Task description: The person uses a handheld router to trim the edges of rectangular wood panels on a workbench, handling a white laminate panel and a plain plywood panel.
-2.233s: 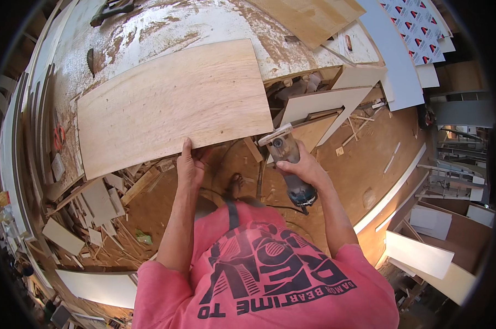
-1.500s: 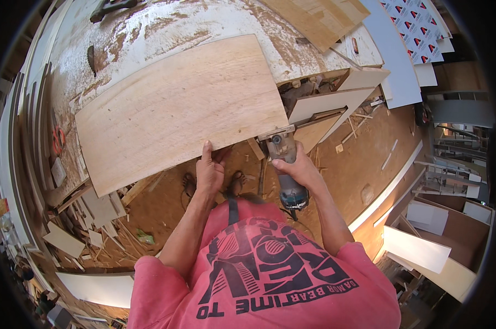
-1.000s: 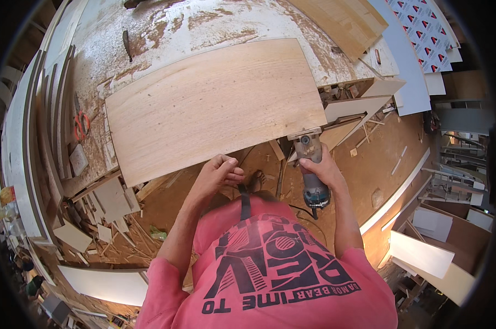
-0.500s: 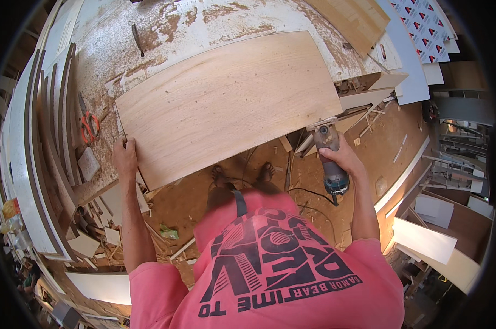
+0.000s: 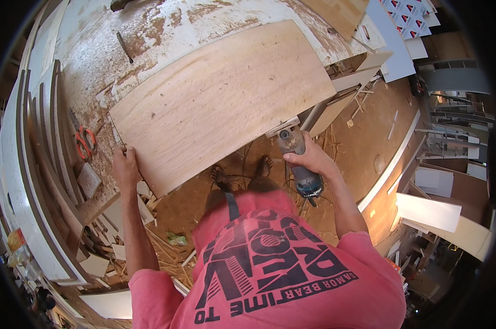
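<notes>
In the head view, a pale, rectangular wooden board (image 5: 220, 104) lies flat on the white, brown-stained bench (image 5: 171, 34), its near long edge overhanging the floor (image 5: 363, 137). The right hand (image 5: 315, 157) wraps round a grey, cylindrical power tool (image 5: 304, 175), its flat base plate at that edge, between the corners. The left hand (image 5: 125, 167) has bent fingers at the board's left edge; whether they pinch it I cannot tell. Work along the near edge seems under way; the finished share cannot be judged. Beyond lie orange-handled scissors (image 5: 85, 143), apparently unused.
</notes>
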Demonstrator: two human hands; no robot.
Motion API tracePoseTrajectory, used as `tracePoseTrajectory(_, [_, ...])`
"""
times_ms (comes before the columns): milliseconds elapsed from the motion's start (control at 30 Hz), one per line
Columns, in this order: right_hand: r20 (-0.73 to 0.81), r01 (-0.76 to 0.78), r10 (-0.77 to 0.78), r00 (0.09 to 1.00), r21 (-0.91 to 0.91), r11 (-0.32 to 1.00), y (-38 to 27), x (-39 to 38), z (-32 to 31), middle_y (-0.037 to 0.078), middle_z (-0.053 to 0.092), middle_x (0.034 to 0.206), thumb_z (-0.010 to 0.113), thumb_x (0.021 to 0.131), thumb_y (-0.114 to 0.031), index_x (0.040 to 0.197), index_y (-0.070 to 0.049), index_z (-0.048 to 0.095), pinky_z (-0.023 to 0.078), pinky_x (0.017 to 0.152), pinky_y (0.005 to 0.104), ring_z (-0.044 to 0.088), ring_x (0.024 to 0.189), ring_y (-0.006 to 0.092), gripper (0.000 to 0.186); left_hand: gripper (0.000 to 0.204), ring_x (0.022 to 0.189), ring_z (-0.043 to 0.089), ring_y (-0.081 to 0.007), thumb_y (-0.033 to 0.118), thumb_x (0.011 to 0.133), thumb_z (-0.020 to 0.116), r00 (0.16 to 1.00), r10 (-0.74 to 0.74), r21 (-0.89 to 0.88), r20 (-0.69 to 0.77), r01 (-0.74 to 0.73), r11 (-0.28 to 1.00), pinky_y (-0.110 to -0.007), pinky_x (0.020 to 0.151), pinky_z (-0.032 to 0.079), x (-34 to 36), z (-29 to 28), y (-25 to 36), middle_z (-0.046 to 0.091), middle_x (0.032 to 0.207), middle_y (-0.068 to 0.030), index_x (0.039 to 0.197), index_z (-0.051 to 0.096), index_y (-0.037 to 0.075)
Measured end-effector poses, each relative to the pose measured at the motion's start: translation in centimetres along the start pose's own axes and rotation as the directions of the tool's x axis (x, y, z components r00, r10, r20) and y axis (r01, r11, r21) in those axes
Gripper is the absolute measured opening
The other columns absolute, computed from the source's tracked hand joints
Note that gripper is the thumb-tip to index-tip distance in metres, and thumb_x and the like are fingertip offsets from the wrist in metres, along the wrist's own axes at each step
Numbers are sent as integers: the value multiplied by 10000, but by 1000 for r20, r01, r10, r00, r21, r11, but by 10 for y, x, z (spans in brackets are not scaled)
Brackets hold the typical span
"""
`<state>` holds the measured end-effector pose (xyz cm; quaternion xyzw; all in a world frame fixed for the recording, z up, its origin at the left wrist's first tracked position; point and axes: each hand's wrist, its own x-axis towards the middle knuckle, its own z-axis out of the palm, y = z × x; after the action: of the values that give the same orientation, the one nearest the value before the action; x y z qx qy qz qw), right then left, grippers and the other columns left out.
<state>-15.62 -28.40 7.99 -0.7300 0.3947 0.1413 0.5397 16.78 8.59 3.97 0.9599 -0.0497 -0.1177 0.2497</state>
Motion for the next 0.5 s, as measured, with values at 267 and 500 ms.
tracePoseTrajectory(267, [-8, 30, -32, 999, -214, 976, -20, -11, 50, 323, 583, 1182, 762, 671, -519, 1401, 92, 263, 457, 950, 419, 599, 1118, 397, 1075, 416, 1154, 577, -358, 235, 935, 499, 986, 132, -56, -98, -137, 989, -434, 969, 434, -10, 3, 19, 599, 1254, -210, 1333, 537, 122])
tracePoseTrajectory(500, [4, 46, -46, 999, -234, 971, -27, -18, 89, 326, 597, 1142, 753, 682, -524, 1362, 52, 309, 467, 926, 442, 609, 1088, 411, 996, 457, 1151, 574, -350, 288, 926, 526, 981, 191, 81, -40, -187, 979, -454, 974, 438, 2, -1, 5, 588, 1283, -177, 1365, 526, 163])
